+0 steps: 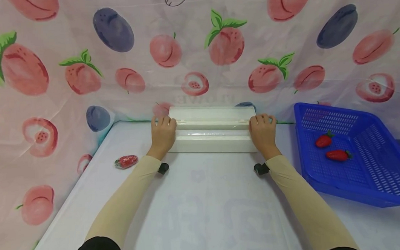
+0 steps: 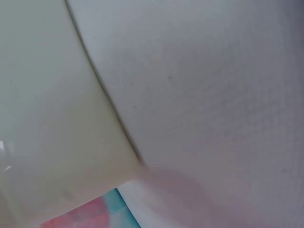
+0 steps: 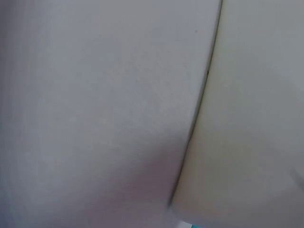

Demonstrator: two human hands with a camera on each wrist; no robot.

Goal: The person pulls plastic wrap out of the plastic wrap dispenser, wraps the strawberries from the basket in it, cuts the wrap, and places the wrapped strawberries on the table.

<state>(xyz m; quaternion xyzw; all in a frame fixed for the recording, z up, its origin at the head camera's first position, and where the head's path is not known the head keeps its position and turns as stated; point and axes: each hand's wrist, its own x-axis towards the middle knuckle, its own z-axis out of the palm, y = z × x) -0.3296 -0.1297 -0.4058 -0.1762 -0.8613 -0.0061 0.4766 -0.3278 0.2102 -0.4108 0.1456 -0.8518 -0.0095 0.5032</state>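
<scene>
The left hand (image 1: 164, 133) is gripping one end of the pale film dispenser (image 1: 214, 145), fingers curling over its edge, while the right hand (image 1: 264, 131) is gripping the other end in the same way. Whether either hand is also pinching film cannot be told, since the wrist views are showing only the dispenser's smooth side and the desk (image 1: 204, 200). The dispenser is lying lengthwise across the far side of the desk, its raised lid (image 1: 213, 111) standing at the back, and a glossy strip of clear film (image 1: 212, 133) is spanning the gap between the hands.

The person seems to be handling the film at both ends. Doing this well probably means keeping the two hands level and matching their pull, because an uneven tug could be skewing or wrinkling the film. A light grip near the corners should be keeping it taut without tearing it.

To the left, a seemingly wrapped strawberry (image 1: 126, 161) is resting on the desk; to the right, two bare strawberries (image 1: 323, 140) are lying in the blue basket (image 1: 341, 110).
</scene>
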